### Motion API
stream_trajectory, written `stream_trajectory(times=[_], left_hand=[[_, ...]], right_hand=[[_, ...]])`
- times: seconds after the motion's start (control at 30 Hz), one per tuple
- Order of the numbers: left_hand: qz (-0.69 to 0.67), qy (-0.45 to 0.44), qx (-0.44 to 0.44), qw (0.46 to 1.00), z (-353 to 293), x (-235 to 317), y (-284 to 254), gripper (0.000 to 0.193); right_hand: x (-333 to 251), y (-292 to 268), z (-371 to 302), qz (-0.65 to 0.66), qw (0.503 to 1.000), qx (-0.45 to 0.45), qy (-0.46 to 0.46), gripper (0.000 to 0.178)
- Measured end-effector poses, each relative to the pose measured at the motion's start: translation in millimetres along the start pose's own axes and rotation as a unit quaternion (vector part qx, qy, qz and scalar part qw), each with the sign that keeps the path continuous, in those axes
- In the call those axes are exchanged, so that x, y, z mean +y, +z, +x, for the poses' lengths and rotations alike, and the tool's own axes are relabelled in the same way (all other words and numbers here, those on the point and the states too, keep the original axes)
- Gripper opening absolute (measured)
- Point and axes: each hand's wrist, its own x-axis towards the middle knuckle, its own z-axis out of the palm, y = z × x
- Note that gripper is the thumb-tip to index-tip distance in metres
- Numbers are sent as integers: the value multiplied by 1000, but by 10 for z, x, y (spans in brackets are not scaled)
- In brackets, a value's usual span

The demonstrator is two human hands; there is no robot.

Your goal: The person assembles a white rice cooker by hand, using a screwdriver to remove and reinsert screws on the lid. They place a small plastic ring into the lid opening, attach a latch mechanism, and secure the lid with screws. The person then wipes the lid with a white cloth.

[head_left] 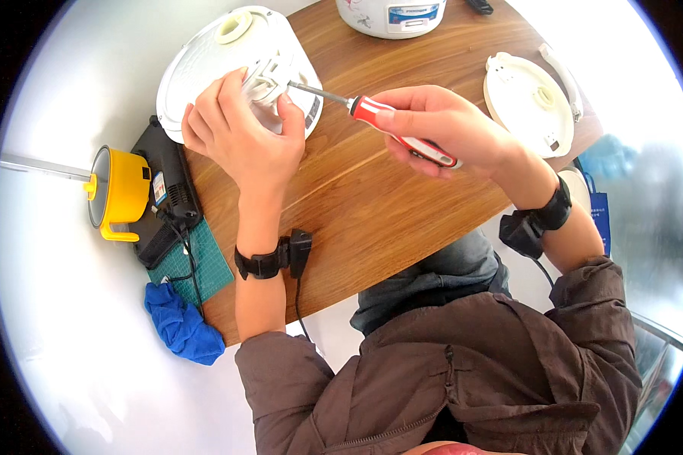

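On the far left of the table is a white appliance (197, 72), shaped like a rice cooker, with a pale ring on its top. My left hand (247, 144) is closed around a white plastic part (269, 82) at its near edge, thumb on one side and fingers on the other. A red and white screwdriver (410, 133) is gripped in my right hand (448, 125). Its metal shaft points left, with the tip at the plastic part beside my left thumb. The exact contact of the tip is too small to tell.
A white rice cooker (391, 19) stands at the far edge. A round cream lid (527, 102) lies at the right. Along the left are a black device (171, 189) with cables, a yellow pot (121, 193), a green cutting mat (209, 262) and a blue cloth (182, 322).
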Motion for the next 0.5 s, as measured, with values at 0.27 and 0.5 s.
stream_trajectory(times=[0.27,0.5], left_hand=[[41,20,-11,999,2,-25,-45,56],[41,48,-11,998,6,36,-40,52]], right_hand=[[141,-57,29,83,996,-42,10,32],[740,-102,-208,-451,866,131,-170,30]])
